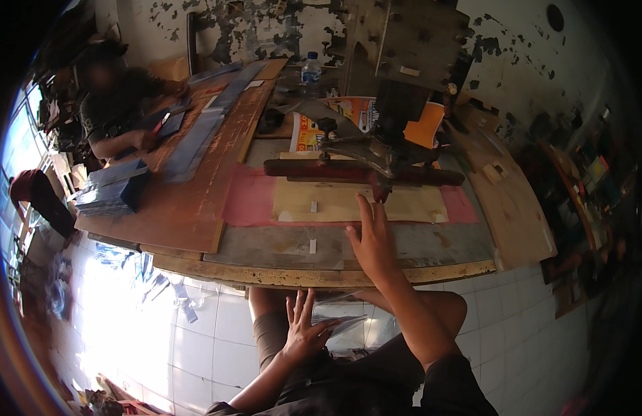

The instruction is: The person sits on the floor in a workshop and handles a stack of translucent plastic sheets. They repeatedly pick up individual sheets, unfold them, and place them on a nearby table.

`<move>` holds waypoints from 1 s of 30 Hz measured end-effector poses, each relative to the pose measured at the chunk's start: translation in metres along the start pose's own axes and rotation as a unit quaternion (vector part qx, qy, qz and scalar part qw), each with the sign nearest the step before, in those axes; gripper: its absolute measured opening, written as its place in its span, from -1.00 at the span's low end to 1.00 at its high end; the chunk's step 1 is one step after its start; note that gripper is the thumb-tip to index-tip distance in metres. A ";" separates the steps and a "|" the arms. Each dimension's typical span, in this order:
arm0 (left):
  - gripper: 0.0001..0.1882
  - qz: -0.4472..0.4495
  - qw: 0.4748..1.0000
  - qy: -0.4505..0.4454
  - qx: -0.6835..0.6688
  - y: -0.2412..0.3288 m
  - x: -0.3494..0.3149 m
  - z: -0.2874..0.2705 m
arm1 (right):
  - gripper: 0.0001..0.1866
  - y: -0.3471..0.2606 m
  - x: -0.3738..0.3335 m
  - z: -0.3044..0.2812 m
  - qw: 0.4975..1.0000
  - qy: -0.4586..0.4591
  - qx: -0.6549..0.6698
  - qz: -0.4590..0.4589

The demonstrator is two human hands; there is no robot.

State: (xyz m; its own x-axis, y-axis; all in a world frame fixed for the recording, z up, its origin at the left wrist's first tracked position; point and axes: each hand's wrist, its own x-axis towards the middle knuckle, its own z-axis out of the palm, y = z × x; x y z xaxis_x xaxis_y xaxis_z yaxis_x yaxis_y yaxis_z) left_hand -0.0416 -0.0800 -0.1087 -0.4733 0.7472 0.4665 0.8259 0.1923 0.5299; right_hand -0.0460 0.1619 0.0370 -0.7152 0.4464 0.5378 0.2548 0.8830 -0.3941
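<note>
My right hand [374,246] reaches over the worktable, its fingers stretched out and nothing visible in its grip. The fingertips come up to the lower dark red end [381,188] of a press; whether they touch it I cannot tell. The press's long dark red bar [321,168] lies across a yellowish board [359,206], which rests on a pink sheet [248,196]. Above my lap, my left hand [307,336] has its fingers spread, beside and partly over thin clear plastic sheets [345,324]. Its palm side is hidden.
At the left, a co-worker [116,104] handles dark sheets on a reddish-brown board [189,215]. A stack of blue-grey plastic pieces [113,188] sits nearby. A water bottle [311,69] stands behind. The press column [400,104] rises over the table. Plastic scraps [186,301] litter the tiled floor.
</note>
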 end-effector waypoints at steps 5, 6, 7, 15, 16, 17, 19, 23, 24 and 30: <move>-0.63 0.027 0.999 -0.026 -0.002 -0.004 0.005 -0.014 | -0.48 0.017 -0.003 0.013 0.986 -0.083 -0.039 -0.136; -0.64 0.033 0.999 -0.025 -0.002 -0.004 0.006 -0.015 | -0.49 0.019 -0.003 0.015 0.980 -0.123 -0.012 -0.156; -0.64 0.040 0.999 -0.024 -0.003 -0.004 0.009 -0.017 | -0.49 0.023 -0.002 0.016 0.979 -0.119 -0.028 -0.162; -0.67 0.040 0.999 -0.010 0.021 -0.002 0.032 -0.025 | -0.46 0.042 0.016 0.027 0.975 -0.136 -0.034 -0.172; -0.67 0.039 0.999 -0.016 0.027 -0.002 0.032 -0.025 | -0.46 0.040 0.017 0.027 0.975 -0.138 -0.035 -0.171; -0.68 0.037 0.999 -0.022 0.032 -0.002 0.032 -0.025 | -0.46 0.038 0.016 0.028 0.975 -0.137 -0.032 -0.172; -0.69 0.034 0.998 -0.034 0.031 -0.002 0.033 -0.028 | -0.46 0.036 0.015 0.029 0.975 -0.136 -0.027 -0.174; -0.69 0.037 0.998 -0.031 0.035 -0.005 0.032 -0.026 | -0.47 0.036 0.014 0.032 0.977 -0.124 -0.021 -0.170; -0.68 0.036 0.998 -0.029 0.034 -0.005 0.032 -0.026 | -0.47 0.036 0.014 0.032 0.978 -0.121 -0.020 -0.172; -0.71 0.036 0.998 -0.015 0.041 0.000 0.038 -0.030 | -0.48 0.038 0.015 0.032 0.978 -0.118 -0.018 -0.170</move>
State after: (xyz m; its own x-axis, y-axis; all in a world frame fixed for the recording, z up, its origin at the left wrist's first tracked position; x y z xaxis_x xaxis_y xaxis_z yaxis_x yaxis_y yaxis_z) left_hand -0.0687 -0.0708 -0.0699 -0.4033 0.7794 0.4795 0.8805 0.1879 0.4352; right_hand -0.0680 0.1970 0.0061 -0.8917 0.0843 0.4447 -0.0042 0.9809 -0.1943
